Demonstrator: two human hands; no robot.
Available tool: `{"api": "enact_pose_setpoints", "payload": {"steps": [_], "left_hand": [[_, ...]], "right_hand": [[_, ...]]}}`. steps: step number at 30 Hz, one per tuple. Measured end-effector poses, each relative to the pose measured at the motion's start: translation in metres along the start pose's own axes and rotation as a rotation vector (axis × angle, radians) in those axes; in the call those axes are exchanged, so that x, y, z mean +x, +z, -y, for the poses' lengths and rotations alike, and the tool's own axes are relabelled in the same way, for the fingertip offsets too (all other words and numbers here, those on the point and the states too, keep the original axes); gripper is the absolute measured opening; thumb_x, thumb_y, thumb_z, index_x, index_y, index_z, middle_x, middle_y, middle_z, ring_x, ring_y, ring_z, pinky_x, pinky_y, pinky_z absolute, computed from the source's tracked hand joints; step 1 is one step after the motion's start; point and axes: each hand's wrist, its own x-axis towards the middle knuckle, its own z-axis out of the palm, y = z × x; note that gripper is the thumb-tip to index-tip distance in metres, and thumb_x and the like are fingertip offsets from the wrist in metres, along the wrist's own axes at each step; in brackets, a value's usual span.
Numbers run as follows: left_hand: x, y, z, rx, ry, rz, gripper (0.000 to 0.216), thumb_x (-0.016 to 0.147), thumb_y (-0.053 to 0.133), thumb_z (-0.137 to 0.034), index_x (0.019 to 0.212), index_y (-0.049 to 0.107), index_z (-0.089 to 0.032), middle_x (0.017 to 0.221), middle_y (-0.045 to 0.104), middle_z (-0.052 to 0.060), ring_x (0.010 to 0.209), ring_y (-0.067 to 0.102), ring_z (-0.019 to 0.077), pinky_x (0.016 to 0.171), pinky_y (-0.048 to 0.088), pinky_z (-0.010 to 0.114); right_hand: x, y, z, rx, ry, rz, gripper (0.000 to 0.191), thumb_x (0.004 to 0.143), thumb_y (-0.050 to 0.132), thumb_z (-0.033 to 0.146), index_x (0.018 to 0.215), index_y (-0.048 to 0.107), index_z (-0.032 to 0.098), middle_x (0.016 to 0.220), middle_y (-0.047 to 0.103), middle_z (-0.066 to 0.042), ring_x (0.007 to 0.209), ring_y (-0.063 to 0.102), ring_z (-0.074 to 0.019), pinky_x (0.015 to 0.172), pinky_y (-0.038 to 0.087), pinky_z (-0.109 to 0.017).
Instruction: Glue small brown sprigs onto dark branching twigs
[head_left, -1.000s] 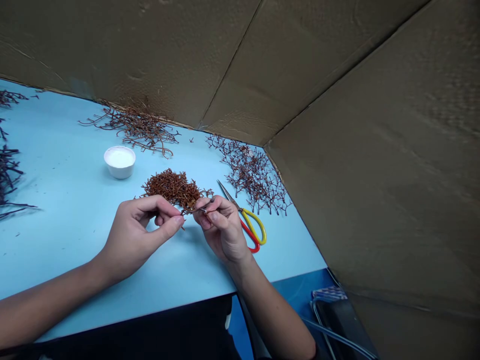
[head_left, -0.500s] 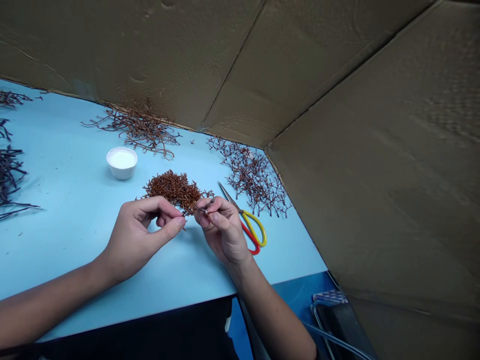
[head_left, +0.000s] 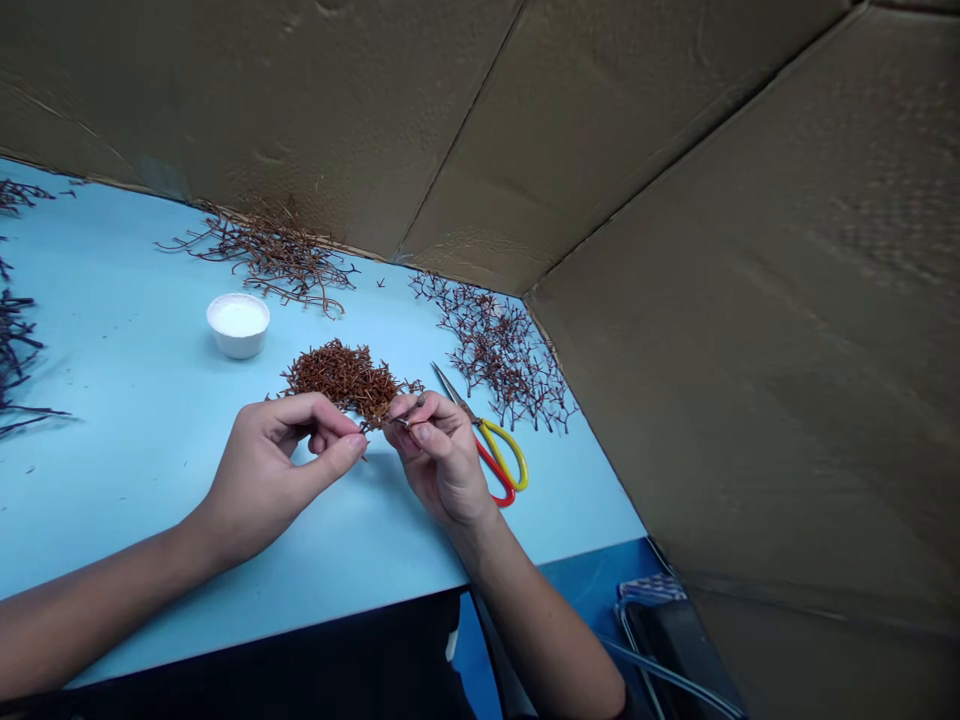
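Across the pale blue tabletop (head_left: pixel 135 480), the left fingers (head_left: pixel 346 448) and right fingers (head_left: pixel 424 432) have barely shifted, both pinched narrowly on a thin brown twig (head_left: pixel 379 422) just beside a heaped twig pile (head_left: pixel 337 378).

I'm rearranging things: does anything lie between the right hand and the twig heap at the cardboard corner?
Yes, the scissors lie there: their steel blades cross between the right hand and the twig heap.

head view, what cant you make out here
- metal tool in the right hand, head view: fingers hide most of it
- left hand's pinch, head view: fingers hide whatever it holds
- dark twig pile, head view: cut off by left edge
- white cup's contents, head view: too small to tell
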Motion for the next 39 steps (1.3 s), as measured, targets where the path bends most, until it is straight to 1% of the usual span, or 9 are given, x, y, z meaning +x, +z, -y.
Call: {"api": "enact_pose_setpoints", "payload": {"steps": [4, 9, 14, 19, 24, 36, 39], "left_hand": [[0.0008, 0.0004, 0.0000, -0.012, -0.001, 0.014, 0.013, 0.085, 0.078, -0.020, 0.073, 0.074, -0.021, 0.065, 0.067, -0.002, 0.061, 0.057, 0.0107, 0.056, 0.042, 0.021], [0.0021, 0.0007, -0.0009, -0.032, -0.014, 0.018, 0.014, 0.085, 0.079, -0.019, 0.072, 0.074, -0.020, 0.064, 0.066, -0.002, 0.059, 0.056, 0.0108, 0.054, 0.041, 0.021], [0.0015, 0.0008, -0.0005, -0.032, -0.016, 0.029, 0.014, 0.085, 0.079, -0.019, 0.072, 0.074, -0.020, 0.063, 0.065, -0.002, 0.059, 0.055, 0.0105, 0.053, 0.040, 0.021], [0.0007, 0.0020, 0.0007, -0.025, -0.013, 0.034, 0.013, 0.085, 0.079, -0.019, 0.073, 0.075, -0.020, 0.064, 0.066, -0.003, 0.060, 0.056, 0.0099, 0.055, 0.042, 0.020], [0.0023, 0.0020, 0.0016, -0.023, -0.013, 0.044, 0.013, 0.086, 0.078, -0.020, 0.073, 0.075, -0.020, 0.064, 0.066, -0.003, 0.060, 0.056, 0.0087, 0.055, 0.041, 0.018], [0.0021, 0.0020, -0.0002, -0.036, -0.014, 0.045, 0.012, 0.084, 0.078, -0.019, 0.072, 0.075, -0.019, 0.062, 0.066, -0.003, 0.059, 0.056, 0.0086, 0.054, 0.041, 0.017], [0.0021, 0.0024, 0.0000, -0.045, -0.015, 0.051, 0.012, 0.083, 0.078, -0.019, 0.071, 0.075, -0.019, 0.063, 0.067, -0.003, 0.059, 0.057, 0.0085, 0.054, 0.042, 0.017]], "right_hand": [[0.0003, -0.0005, 0.0000, -0.008, 0.003, -0.006, 0.029, 0.071, 0.097, 0.036, 0.073, 0.071, 0.023, 0.092, 0.076, -0.003, 0.066, 0.050, -0.0130, 0.065, 0.042, -0.029], [-0.0003, -0.0017, 0.0000, 0.019, 0.001, 0.010, 0.026, 0.072, 0.097, 0.034, 0.075, 0.073, 0.023, 0.093, 0.076, -0.002, 0.062, 0.051, -0.0104, 0.068, 0.045, -0.029], [-0.0013, -0.0012, 0.0007, 0.021, 0.002, 0.019, 0.029, 0.072, 0.098, 0.036, 0.073, 0.072, 0.023, 0.092, 0.075, -0.002, 0.062, 0.053, -0.0104, 0.070, 0.048, -0.030], [-0.0007, -0.0014, 0.0004, 0.060, -0.014, 0.040, 0.024, 0.074, 0.097, 0.032, 0.075, 0.075, 0.024, 0.089, 0.075, 0.000, 0.062, 0.055, -0.0100, 0.069, 0.048, -0.028], [0.0002, -0.0035, -0.0014, 0.073, -0.009, 0.056, 0.023, 0.073, 0.098, 0.031, 0.074, 0.076, 0.023, 0.090, 0.075, 0.000, 0.063, 0.058, -0.0094, 0.068, 0.049, -0.026], [0.0000, -0.0029, -0.0018, 0.073, -0.027, 0.047, 0.023, 0.074, 0.098, 0.030, 0.075, 0.075, 0.023, 0.090, 0.075, 0.000, 0.064, 0.057, -0.0093, 0.071, 0.052, -0.026], [0.0004, -0.0012, -0.0010, 0.079, -0.022, 0.041, 0.024, 0.074, 0.098, 0.029, 0.075, 0.075, 0.023, 0.090, 0.075, 0.000, 0.065, 0.058, -0.0098, 0.074, 0.054, -0.027]]}}
